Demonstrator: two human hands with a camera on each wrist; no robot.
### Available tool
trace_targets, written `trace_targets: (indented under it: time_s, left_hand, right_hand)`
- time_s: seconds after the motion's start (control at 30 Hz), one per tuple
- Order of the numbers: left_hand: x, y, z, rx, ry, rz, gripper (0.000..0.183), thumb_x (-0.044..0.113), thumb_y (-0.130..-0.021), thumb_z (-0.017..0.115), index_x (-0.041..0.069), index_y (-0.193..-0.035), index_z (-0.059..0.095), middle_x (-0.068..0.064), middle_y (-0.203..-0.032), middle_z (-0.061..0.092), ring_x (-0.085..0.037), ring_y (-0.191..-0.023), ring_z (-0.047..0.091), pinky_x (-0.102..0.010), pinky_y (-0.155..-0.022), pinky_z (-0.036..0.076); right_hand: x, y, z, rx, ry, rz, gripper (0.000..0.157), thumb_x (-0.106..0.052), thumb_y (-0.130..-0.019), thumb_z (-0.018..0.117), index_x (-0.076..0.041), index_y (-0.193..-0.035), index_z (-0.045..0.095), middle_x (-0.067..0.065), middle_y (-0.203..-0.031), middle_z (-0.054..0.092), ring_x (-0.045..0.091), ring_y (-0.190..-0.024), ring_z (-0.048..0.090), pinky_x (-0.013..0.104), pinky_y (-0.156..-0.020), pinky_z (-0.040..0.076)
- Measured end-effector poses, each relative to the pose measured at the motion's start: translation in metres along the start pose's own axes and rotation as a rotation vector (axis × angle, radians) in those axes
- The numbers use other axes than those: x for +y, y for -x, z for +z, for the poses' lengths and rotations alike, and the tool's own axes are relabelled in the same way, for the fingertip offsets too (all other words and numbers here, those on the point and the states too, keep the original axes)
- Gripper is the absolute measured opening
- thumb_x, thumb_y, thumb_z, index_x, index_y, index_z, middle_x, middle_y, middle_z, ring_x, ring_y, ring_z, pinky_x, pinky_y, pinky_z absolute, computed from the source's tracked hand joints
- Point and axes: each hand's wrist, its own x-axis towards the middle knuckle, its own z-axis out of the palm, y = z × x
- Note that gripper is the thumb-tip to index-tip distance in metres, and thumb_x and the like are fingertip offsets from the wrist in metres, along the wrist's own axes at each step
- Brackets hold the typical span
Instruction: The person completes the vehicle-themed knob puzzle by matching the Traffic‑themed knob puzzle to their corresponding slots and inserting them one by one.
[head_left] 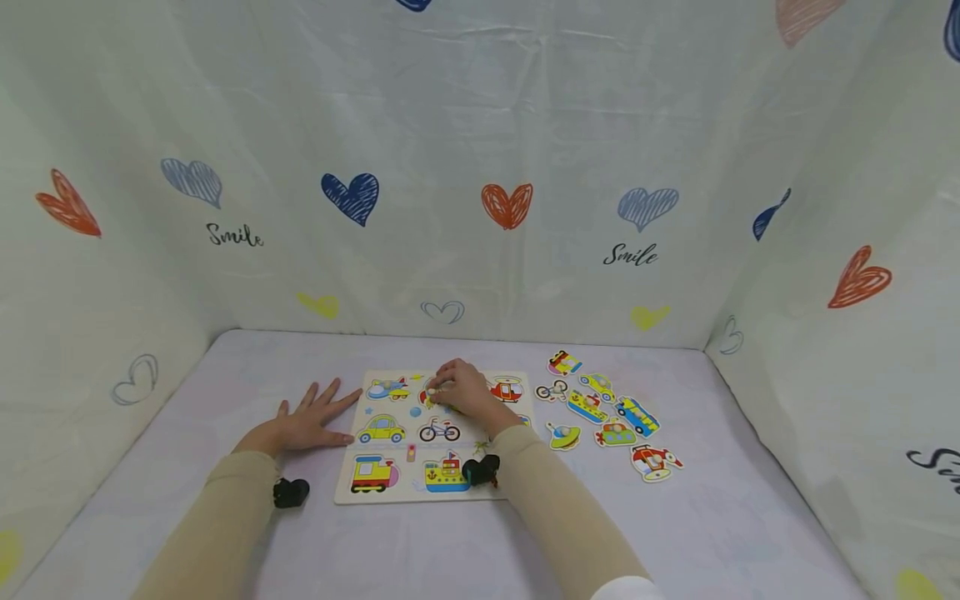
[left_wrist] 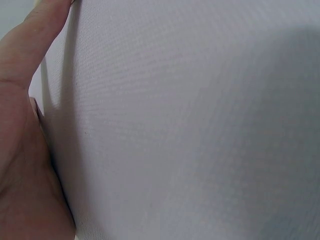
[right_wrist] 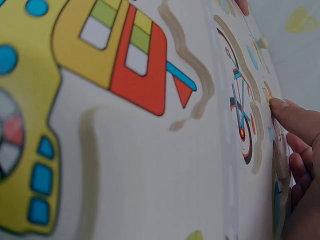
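Note:
A white wooden puzzle board with vehicle pictures lies on the table. Flat at its left edge, my left hand has its fingers spread, with fingertip and thumb right at the rim; the left wrist view shows part of this hand beside the pale cloth. Over the top middle slot, my right hand pinches a small red and yellow puzzle piece, mostly covered by the fingers. In the right wrist view the thumb presses at the piece's small knob. The bicycle picture is just below that hand.
Several loose puzzle pieces lie right of the board, among them a bus, a ship, a spinning top and a helicopter. A white curtain printed with hearts surrounds the table at the back and sides.

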Motion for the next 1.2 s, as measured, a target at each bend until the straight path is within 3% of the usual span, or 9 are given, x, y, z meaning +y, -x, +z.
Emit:
trace_targets:
  time_s: [0.33,0.6,0.87,1.2]
  left_hand:
    - [0.002,0.001,0.000,0.000,0.002,-0.005,0.097,0.061,-0.081,0.067,0.015,-0.155,0.024,-0.026,-0.159,-0.002,-0.054,-0.140,-0.013,-0.077,-0.099,-0.012]
    - [0.001,-0.001,0.002,0.006,0.005,0.003,0.097,0.062,-0.080,0.067,0.015,-0.154,0.025,-0.026,-0.159,-0.001,-0.054,-0.140,-0.013,-0.077,-0.099,-0.012]
    - [0.003,0.002,0.001,0.009,-0.008,-0.004,0.096,0.060,-0.081,0.068,0.015,-0.154,0.025,-0.027,-0.159,-0.001,-0.055,-0.139,-0.012,-0.078,-0.099,-0.010]
    - [0.003,0.003,0.000,0.008,-0.002,0.002,0.096,0.059,-0.082,0.067,0.014,-0.154,0.024,-0.027,-0.159,-0.002,-0.055,-0.139,-0.013,-0.077,-0.099,-0.012]
  right_hand:
    - [0.000,-0.001,-0.001,-0.015,-0.031,0.027,0.014,-0.025,-0.086,0.077,-0.018,-0.098,0.078,-0.004,-0.120,0.056,0.021,-0.119,0.048,0.041,-0.103,0.036]
    - [0.001,0.004,-0.011,-0.064,-0.060,-0.024,0.023,-0.024,-0.086,0.076,-0.020,-0.109,0.076,-0.003,-0.121,0.057,0.020,-0.114,0.051,0.038,-0.097,0.043]
    - [0.005,0.011,-0.031,-0.043,-0.151,0.046,0.021,-0.028,-0.086,0.076,-0.030,-0.107,0.075,-0.007,-0.108,0.060,0.016,-0.100,0.053,0.035,-0.086,0.049]
    - [0.014,0.029,-0.059,-0.094,-0.198,-0.023,0.024,-0.022,-0.087,0.076,-0.017,-0.110,0.075,-0.006,-0.105,0.065,0.017,-0.096,0.056,0.032,-0.078,0.050]
